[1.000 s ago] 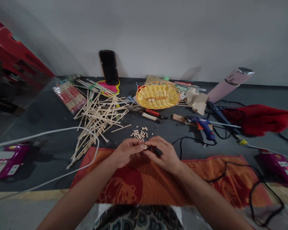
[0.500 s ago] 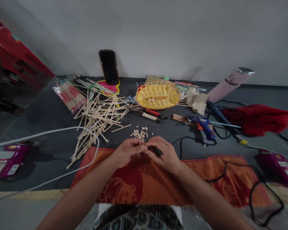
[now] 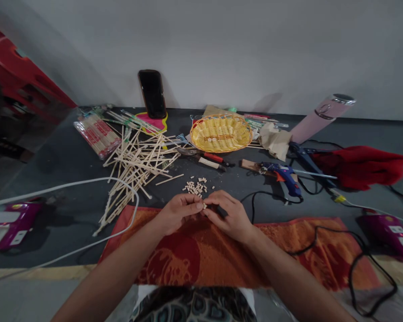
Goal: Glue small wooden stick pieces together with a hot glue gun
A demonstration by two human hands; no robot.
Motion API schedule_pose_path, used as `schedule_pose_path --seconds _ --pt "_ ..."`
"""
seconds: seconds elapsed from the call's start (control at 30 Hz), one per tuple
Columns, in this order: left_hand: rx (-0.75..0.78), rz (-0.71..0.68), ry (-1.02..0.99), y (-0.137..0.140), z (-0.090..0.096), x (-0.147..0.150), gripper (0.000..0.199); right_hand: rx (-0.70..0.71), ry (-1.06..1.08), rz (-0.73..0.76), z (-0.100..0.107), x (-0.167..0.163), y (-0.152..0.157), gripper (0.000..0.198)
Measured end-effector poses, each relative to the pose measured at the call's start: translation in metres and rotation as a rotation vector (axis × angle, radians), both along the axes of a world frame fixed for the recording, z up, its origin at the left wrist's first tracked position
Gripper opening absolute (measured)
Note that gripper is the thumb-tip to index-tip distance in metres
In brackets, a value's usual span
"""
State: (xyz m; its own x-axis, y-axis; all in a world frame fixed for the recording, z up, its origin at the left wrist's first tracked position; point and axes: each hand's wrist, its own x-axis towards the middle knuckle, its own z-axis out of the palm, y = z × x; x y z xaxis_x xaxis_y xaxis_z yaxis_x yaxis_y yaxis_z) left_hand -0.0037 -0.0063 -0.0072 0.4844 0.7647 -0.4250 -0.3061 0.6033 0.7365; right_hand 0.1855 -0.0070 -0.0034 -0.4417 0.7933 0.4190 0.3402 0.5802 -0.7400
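Observation:
My left hand (image 3: 181, 211) and my right hand (image 3: 229, 215) meet at the table's near side, above an orange towel (image 3: 221, 259). Between their fingertips is a small cluster of short wooden stick pieces (image 3: 204, 206), partly hidden by the fingers. The left thumb and fingers pinch it from one side. On the other side, the right thumb and forefinger close on it. Just beyond the hands lies a loose pile of cut wooden stick pieces (image 3: 196, 185).
Long wooden sticks (image 3: 137, 161) are heaped at left. Behind the pile lie pliers (image 3: 218, 158) and a yellow wicker basket (image 3: 221, 134). A blue glue gun (image 3: 287, 176) with a black cord rests at right, near a pink flask (image 3: 322, 117). A white cable (image 3: 87, 180) crosses the left side.
Both hands stay in nearly the same place, with only slight finger movement around the small pieces. Nothing else has visibly moved.

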Motion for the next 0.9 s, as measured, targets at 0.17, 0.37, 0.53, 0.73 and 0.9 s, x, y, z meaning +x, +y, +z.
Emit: schedule_pose_path --seconds 0.17,0.37,0.53,0.73,0.9 --pt "-0.019 0.011 0.01 -0.0006 0.0005 0.0009 0.022 -0.001 -0.006 0.009 0.0007 -0.0002 -0.0003 0.021" --pt "-0.004 0.009 0.003 -0.0002 0.0001 0.0015 0.02 0.007 -0.004 -0.001 -0.0001 -0.0004 -0.0002 0.02" --pt "-0.01 0.009 0.001 -0.0003 -0.0015 0.0009 0.021 -0.002 0.0 -0.011 -0.0004 -0.0005 -0.0005 0.019" --pt "-0.012 0.014 0.003 -0.0005 -0.0026 0.0007 0.021 0.002 0.002 -0.002 0.0002 -0.0007 -0.0003 0.02" --pt "-0.003 0.014 -0.001 -0.0001 -0.0017 0.0007 0.021 0.011 0.005 0.002 0.001 -0.0004 0.0001 0.02"
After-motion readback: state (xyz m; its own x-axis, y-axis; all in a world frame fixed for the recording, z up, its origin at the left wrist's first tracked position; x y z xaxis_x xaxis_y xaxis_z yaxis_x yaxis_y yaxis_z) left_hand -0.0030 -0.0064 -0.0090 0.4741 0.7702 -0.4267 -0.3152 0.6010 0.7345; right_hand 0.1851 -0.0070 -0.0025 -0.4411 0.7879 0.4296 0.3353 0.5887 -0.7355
